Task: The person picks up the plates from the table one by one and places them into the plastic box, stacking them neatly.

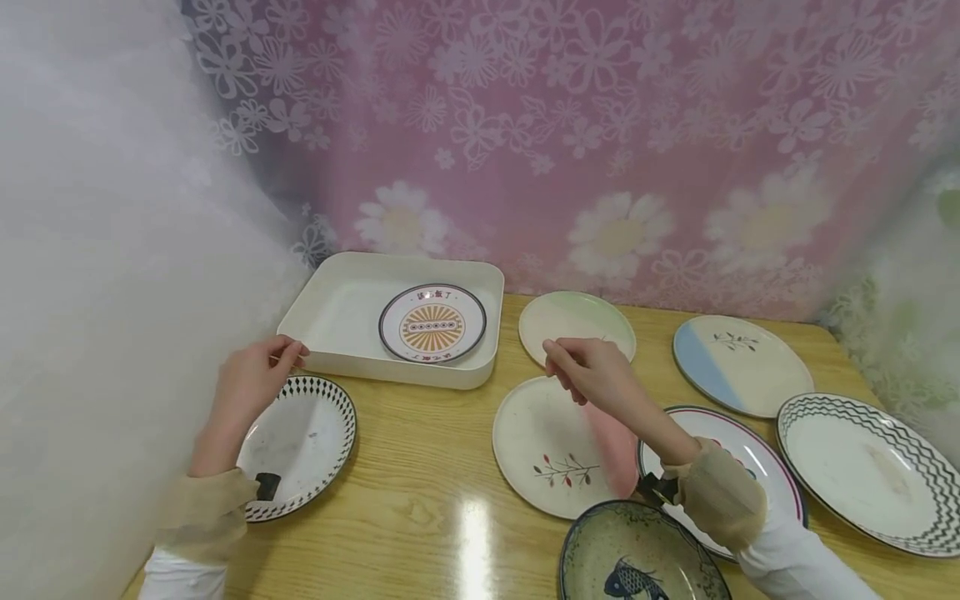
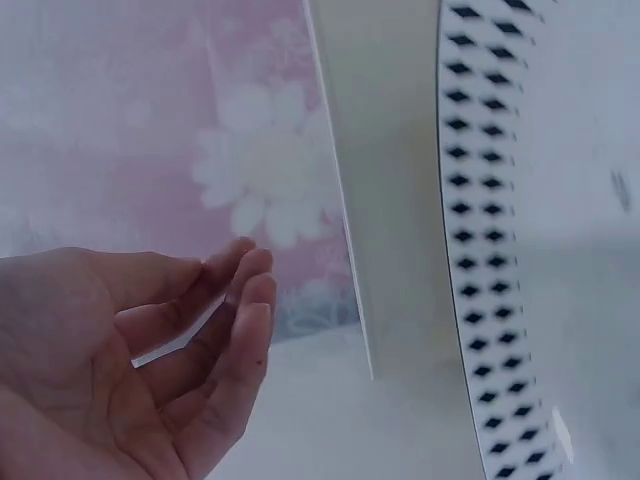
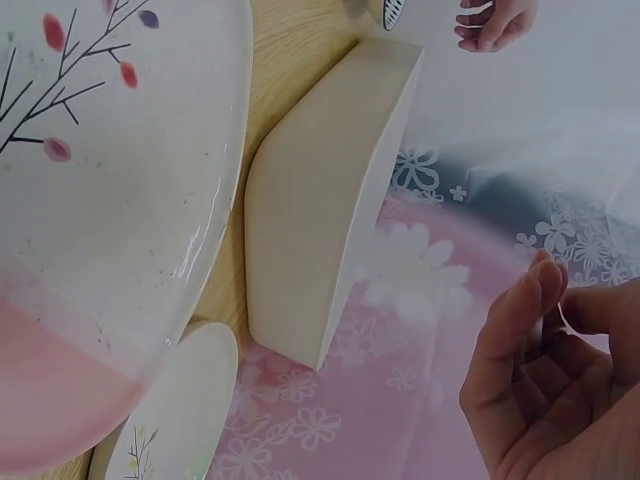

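My left hand (image 1: 253, 379) hovers over the far edge of a plate with a black diamond rim (image 1: 315, 450), close to the front left corner of a white tray (image 1: 397, 372). Its fingers are loosely bent with nothing between them, as the left wrist view shows. A round plate with an orange sunburst (image 1: 432, 323) lies in the tray, leaning on its right side. Above a cream and pink plate with a berry twig (image 1: 543, 450) hangs my right hand (image 1: 600, 375), empty, fingers loosely curled. Just behind it is a cream and green plate (image 1: 573, 317), partly hidden.
To the right lie a blue and cream plate (image 1: 750, 367), an oval plate with a wavy rim (image 1: 862, 467) and a red-rimmed plate (image 1: 772, 475) under my right forearm. A fish-painted dish (image 1: 600, 550) sits at the front. A flowered curtain (image 1: 525, 167) hangs behind the wooden table (image 1: 412, 467).
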Demonstrator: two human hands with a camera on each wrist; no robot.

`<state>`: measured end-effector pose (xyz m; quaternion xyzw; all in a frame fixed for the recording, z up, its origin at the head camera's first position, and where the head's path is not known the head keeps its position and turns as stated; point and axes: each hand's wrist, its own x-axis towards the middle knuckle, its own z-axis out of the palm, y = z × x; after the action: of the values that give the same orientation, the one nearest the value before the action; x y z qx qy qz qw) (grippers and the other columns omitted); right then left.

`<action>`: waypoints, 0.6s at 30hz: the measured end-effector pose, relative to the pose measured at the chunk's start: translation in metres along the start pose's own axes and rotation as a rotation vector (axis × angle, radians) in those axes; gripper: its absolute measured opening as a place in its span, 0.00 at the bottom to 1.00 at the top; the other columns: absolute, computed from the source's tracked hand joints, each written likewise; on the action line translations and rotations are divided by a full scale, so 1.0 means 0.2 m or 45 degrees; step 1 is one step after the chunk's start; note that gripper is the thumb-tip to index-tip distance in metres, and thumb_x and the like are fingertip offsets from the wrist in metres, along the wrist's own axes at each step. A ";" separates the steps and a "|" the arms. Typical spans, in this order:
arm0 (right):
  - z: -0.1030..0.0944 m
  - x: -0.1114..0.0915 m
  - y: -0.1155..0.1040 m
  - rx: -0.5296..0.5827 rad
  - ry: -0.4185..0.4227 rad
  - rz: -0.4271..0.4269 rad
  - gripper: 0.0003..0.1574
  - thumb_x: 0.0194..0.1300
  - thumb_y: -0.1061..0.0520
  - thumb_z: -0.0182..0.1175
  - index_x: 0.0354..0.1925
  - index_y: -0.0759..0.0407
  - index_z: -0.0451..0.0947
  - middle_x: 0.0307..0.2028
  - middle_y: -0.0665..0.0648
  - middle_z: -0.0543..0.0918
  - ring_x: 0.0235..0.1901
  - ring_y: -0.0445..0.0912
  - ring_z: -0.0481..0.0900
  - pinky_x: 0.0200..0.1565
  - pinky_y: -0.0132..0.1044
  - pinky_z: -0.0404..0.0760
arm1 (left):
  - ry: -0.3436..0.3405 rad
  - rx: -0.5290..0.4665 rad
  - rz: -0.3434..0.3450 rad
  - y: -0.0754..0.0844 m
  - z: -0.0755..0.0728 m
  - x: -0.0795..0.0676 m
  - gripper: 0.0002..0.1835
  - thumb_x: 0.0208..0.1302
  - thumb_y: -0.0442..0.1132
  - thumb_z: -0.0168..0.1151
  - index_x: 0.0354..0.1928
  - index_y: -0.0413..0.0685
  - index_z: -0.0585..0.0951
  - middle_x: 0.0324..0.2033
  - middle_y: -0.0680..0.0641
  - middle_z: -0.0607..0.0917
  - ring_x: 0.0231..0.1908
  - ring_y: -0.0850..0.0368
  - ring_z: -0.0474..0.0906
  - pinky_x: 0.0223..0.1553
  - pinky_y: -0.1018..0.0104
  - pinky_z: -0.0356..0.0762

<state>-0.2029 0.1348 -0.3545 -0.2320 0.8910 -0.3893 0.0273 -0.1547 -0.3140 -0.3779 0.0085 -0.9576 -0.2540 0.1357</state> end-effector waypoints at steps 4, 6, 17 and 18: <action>-0.01 -0.03 0.00 0.014 -0.025 0.012 0.25 0.80 0.43 0.49 0.29 0.52 0.79 0.18 0.52 0.74 0.14 0.47 0.73 0.22 0.38 0.73 | -0.048 0.069 -0.021 -0.08 -0.03 0.00 0.16 0.78 0.44 0.54 0.50 0.40 0.86 0.42 0.36 0.88 0.41 0.37 0.84 0.36 0.48 0.77; -0.01 -0.04 -0.01 0.023 -0.041 0.021 0.25 0.80 0.42 0.49 0.30 0.52 0.79 0.18 0.53 0.75 0.15 0.47 0.73 0.23 0.38 0.74 | -0.090 0.109 -0.033 -0.12 -0.03 0.00 0.18 0.78 0.43 0.54 0.52 0.35 0.84 0.45 0.32 0.87 0.44 0.32 0.82 0.41 0.41 0.77; 0.02 -0.08 -0.03 0.042 -0.089 0.013 0.23 0.80 0.43 0.50 0.30 0.52 0.79 0.18 0.53 0.75 0.14 0.46 0.72 0.22 0.37 0.73 | -0.359 0.268 -0.091 -0.33 -0.02 -0.01 0.18 0.75 0.34 0.51 0.55 0.24 0.78 0.51 0.23 0.80 0.51 0.21 0.75 0.52 0.33 0.73; 0.02 -0.08 -0.03 0.042 -0.088 0.013 0.23 0.80 0.43 0.50 0.30 0.52 0.79 0.18 0.53 0.75 0.14 0.46 0.72 0.21 0.37 0.74 | -0.378 0.275 -0.083 -0.34 -0.02 -0.01 0.18 0.74 0.34 0.52 0.54 0.24 0.78 0.50 0.23 0.81 0.51 0.22 0.75 0.52 0.34 0.74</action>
<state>-0.1854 0.1354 -0.3558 -0.2403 0.8842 -0.3953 0.0640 -0.1544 -0.3752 -0.4080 0.0166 -0.9880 -0.1525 -0.0172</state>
